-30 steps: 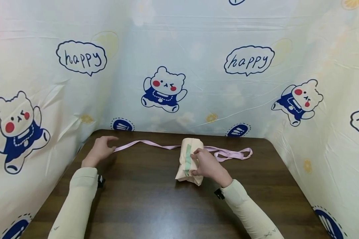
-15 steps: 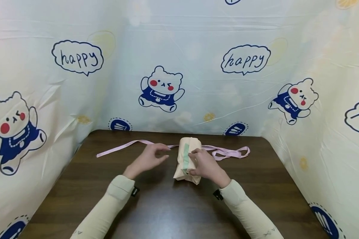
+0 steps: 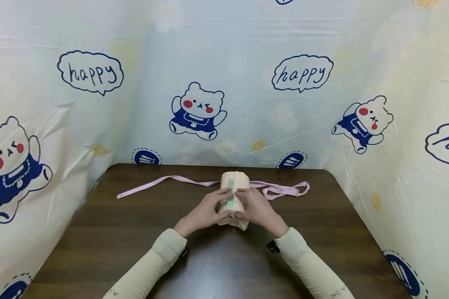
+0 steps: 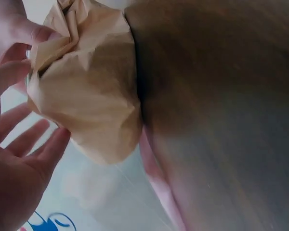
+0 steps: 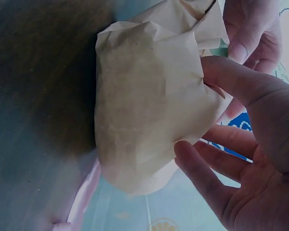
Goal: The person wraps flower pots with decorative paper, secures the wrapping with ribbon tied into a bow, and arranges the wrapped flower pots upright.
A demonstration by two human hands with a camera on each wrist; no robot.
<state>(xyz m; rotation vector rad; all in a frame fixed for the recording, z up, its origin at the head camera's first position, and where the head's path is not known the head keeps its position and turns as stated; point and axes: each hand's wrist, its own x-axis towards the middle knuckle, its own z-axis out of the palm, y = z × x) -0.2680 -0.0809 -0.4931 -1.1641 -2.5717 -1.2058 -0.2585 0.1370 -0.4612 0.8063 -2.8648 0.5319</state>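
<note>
A cream paper-wrapped bundle (image 3: 241,178) lies on the table with a green strip of tape (image 3: 230,182) along its top. My left hand (image 3: 205,209) holds its left side, thumb at the near end and fingers on the upper part. On the opposite side my right hand (image 3: 261,211) grips it likewise with thumb and fingers. Both wrist views show the folded, crumpled near end of the paper (image 4: 86,91) between the hands. A lilac ribbon (image 3: 157,181) runs beneath the bundle; its left length is stretched out, while the right part lies in loose loops.
The dark wooden table (image 3: 224,265) is enclosed by a pale printed curtain (image 3: 247,116) at the back and both sides. The table's far edge runs just behind the ribbon and bundle.
My left hand has left the ribbon's left end and travelled right to the bundle, where it now holds the left side. The right hand stays on the bundle. The head view has shifted slightly.
</note>
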